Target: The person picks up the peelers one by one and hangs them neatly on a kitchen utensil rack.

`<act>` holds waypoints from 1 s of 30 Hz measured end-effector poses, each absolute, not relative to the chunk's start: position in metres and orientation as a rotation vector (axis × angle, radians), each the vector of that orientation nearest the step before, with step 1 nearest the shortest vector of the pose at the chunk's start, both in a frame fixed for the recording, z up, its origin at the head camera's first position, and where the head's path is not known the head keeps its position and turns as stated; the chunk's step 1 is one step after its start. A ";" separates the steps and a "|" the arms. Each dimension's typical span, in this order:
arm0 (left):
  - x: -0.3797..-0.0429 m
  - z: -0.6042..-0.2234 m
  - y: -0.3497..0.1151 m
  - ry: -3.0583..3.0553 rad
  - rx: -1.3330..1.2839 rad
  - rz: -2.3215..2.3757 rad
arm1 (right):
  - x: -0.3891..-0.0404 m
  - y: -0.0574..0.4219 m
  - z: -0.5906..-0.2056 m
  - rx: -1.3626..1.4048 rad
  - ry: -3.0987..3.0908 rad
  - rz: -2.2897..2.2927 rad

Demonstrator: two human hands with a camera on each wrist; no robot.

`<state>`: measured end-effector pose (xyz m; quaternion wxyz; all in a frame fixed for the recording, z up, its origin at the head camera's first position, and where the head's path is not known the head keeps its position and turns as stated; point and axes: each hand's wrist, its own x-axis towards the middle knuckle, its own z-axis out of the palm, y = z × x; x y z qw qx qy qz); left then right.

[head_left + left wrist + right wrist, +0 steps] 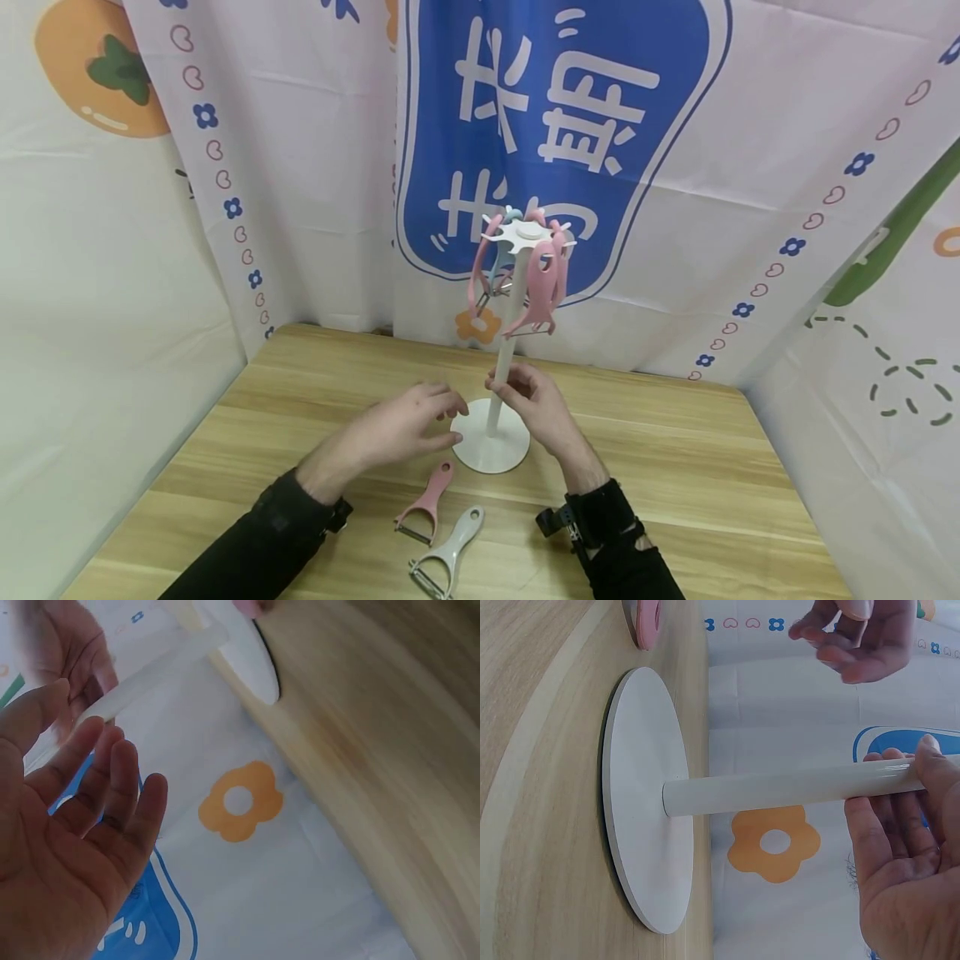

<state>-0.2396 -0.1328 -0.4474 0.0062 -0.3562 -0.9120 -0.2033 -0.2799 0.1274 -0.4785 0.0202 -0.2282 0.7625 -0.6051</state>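
A white stand [498, 400] with a round base [649, 802] is upright on the table, and several pink peelers [542, 283] and a light blue peeler [498, 265] hang from its hooked top. My right hand [542, 408] holds the post between thumb and fingers; the right wrist view shows this hold on the post [795, 789]. Beside the base, on its left, my left hand [412, 421] is held with loosely bent fingers and nothing in them. The left wrist view shows its palm [67, 862] with fingers apart from the post.
A pink peeler [429, 502] lies on the wooden table [315, 400] in front of the base. Nearer to me lies a light grey peeler [452, 550]. A printed cloth [330, 200] hangs behind the table's back edge.
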 end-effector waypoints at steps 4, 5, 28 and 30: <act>-0.237 -0.453 -0.133 -2.874 -1.123 -0.606 | -0.279 0.127 -0.478 -0.701 2.365 -1.876; -0.236 -0.454 -0.133 -2.880 -1.122 -0.595 | -0.279 0.127 -0.479 -0.701 2.366 -1.875; -0.215 -0.484 -0.135 -3.056 -1.037 -0.457 | -0.280 0.127 -0.479 -0.689 2.344 -1.908; -0.214 -0.486 -0.134 -3.065 -1.026 -0.447 | -0.280 0.127 -0.479 -0.690 2.343 -1.909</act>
